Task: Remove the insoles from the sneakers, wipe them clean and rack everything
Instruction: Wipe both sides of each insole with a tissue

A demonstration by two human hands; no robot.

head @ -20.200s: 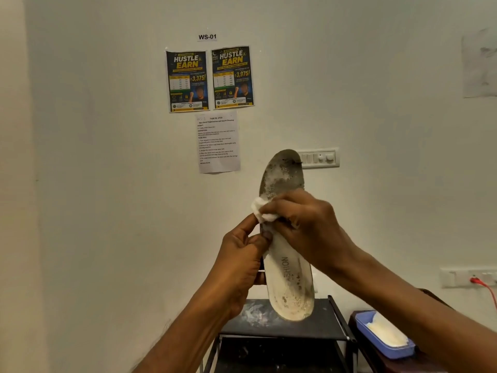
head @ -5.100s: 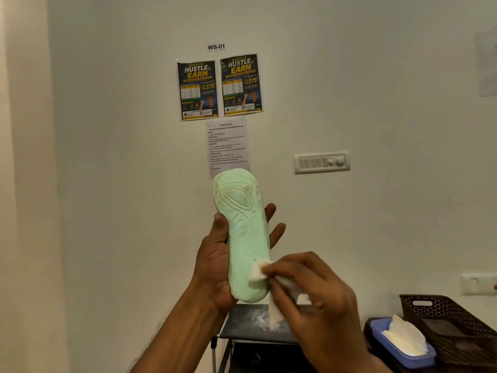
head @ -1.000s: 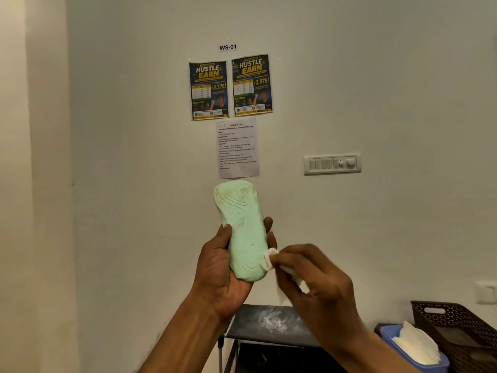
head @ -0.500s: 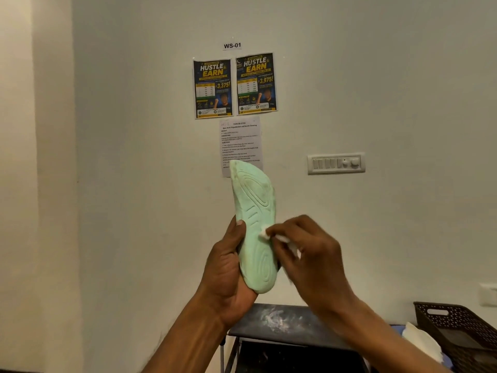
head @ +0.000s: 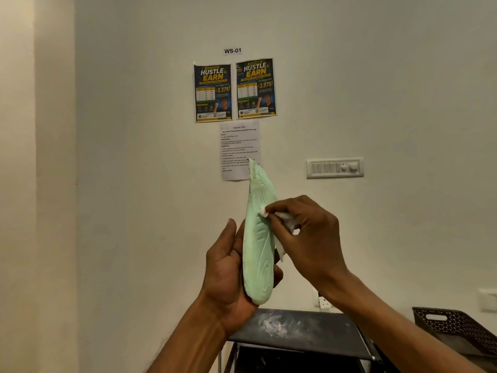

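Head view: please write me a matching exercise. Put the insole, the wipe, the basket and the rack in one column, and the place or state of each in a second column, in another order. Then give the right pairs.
Column one
1. insole
2. wipe
3. basket
4. rack

Column two
A. dark, at the lower right edge of the picture
B. white, pinched by the right hand
C. black, below both hands, with a pale smear on top
D. green, held by the left hand

Pairs: 1-D, 2-B, 3-A, 4-C
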